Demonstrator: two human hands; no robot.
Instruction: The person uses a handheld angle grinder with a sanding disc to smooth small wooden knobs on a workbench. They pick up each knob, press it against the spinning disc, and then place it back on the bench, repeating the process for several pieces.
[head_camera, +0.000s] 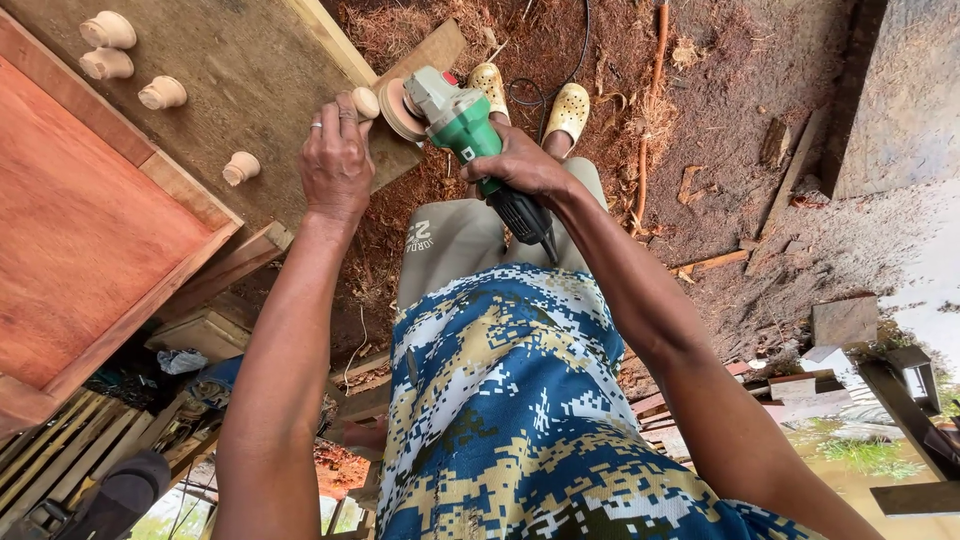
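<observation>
Knob (365, 102) in left hand (335, 165): pale bare wood, matt, smooth-looking. Grinder (460, 125) in right hand (520, 165): green glossy plastic body, pale grey matt head, black ribbed plastic tail; disc (400, 110) tan, matt, gritty. Four more knobs (160, 93) at 10 o'clock: same raw pale wood. Desk (240, 70): grey-brown weathered board, rough, dusty. Panel (80, 230) at 9 o'clock: reddish wood, smooth, matt. Ring on left hand: shiny metal. Shirt (510, 420): printed knit cloth, matt. Clogs (568, 110) at 12 o'clock: cream moulded plastic, perforated. Ground: loose red-brown sawdust, coarse.
</observation>
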